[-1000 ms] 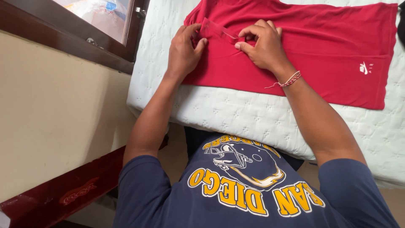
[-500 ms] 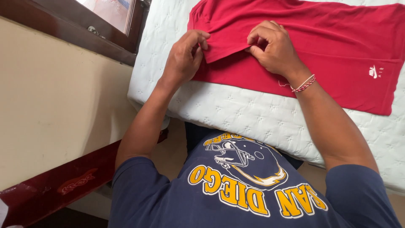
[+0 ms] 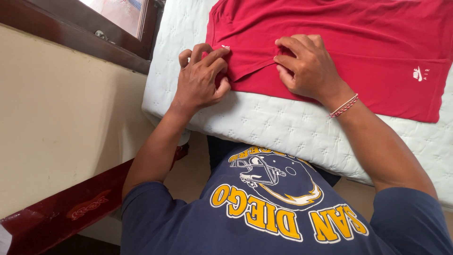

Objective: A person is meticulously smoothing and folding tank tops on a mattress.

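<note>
A red shirt (image 3: 358, 52) lies spread flat on a white quilted mattress (image 3: 264, 123). My left hand (image 3: 200, 78) pinches the shirt's near left corner, fingers curled on the cloth at the mattress edge. My right hand (image 3: 306, 66) presses a folded flap of the same shirt a little to the right, fingertips gripping the fold. A thin red and white bracelet (image 3: 343, 106) circles my right wrist. A small white logo (image 3: 420, 74) marks the shirt at the right.
A dark wooden window frame (image 3: 94, 33) runs along the cream wall (image 3: 61, 127) at the left. A dark red wooden rail (image 3: 71, 208) sits low at the left. My navy printed shirt (image 3: 269, 212) fills the bottom of the view.
Both hands have drawn the shirt's folded edge toward the mattress's near side. The hands now sit lower and wider apart on the cloth.
</note>
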